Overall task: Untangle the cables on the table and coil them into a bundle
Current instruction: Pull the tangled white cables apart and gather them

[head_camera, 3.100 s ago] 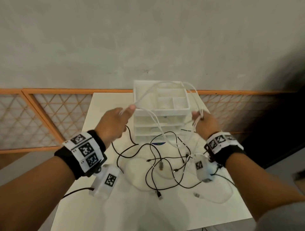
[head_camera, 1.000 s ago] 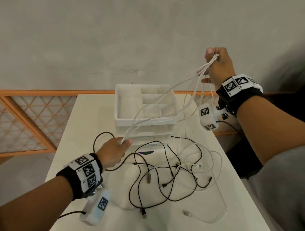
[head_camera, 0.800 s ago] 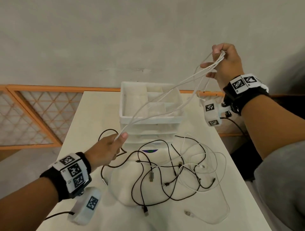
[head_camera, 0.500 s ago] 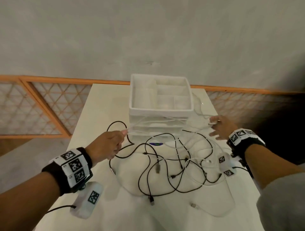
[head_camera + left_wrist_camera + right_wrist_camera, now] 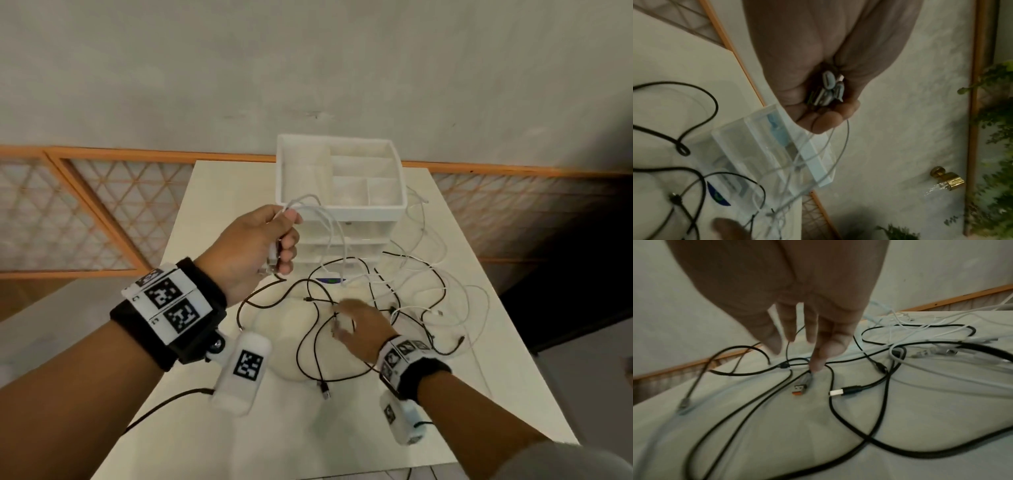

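Observation:
My left hand (image 5: 281,240) is raised in front of the organizer, its fingers curled round the ends of the white cables (image 5: 329,219). The left wrist view shows several plugs (image 5: 828,87) bunched in the fist and white loops (image 5: 846,139) hanging from it. A tangle of black cables (image 5: 297,353) and more white cable (image 5: 424,310) lies on the table (image 5: 479,394). My right hand (image 5: 346,318) is low over the tangle's middle with fingers straight. In the right wrist view one fingertip (image 5: 816,366) touches a black cable (image 5: 830,405) beside a grey USB plug (image 5: 801,386).
A white drawer organizer (image 5: 342,209) with an open compartment tray on top stands at the back of the table, against the wall. An orange lattice railing (image 5: 85,205) runs behind. Table edges drop off left, right and near me.
My right hand has let go of the white cables it held high at the right and come down to the middle of the tangle. My left hand has risen and closed round the white cable ends.

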A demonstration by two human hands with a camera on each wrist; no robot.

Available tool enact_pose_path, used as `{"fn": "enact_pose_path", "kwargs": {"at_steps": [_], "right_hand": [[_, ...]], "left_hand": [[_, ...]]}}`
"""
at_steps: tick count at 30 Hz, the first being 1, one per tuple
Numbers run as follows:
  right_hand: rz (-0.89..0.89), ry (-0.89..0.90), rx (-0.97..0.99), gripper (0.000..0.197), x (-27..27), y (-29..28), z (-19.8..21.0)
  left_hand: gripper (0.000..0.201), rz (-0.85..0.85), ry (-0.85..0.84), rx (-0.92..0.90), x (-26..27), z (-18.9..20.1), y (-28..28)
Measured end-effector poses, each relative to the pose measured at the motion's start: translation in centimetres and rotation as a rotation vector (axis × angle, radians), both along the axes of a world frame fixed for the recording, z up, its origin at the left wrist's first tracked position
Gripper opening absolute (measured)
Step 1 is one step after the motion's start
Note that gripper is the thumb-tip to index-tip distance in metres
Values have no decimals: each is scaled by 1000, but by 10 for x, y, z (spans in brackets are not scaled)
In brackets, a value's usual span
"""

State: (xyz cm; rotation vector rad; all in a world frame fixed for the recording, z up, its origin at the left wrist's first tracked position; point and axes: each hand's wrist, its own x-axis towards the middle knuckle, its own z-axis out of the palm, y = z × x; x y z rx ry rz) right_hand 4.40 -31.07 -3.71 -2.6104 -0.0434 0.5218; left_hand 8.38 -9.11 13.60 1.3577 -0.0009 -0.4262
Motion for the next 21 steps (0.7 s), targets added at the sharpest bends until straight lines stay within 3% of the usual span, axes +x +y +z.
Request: {"fn": "enact_pose_path", "kwargs": {"at_steps": [3,7,10,14,18,21], "right_hand": [[-155,14,-153,58,19,3,-14],[-139,8,-285,31,16,1,-28],[-76,-100,-259,22,15,5,-14],[-62,-407,-41,18,19,14,50],[-43,-729,234,12,15,21,142],[-11,-856,356,12,9,29,202]], "left_hand": [[22,-11,8,139,-6,-6,13],[31,47,74,253,-16,-26,33],[35,111,122,292,-18,-35,44],[22,157,97,308,-15,-35,46],[19,150,-48,295,-12,-20,34],[20,67,-124,218,-14,-9,19]]}}
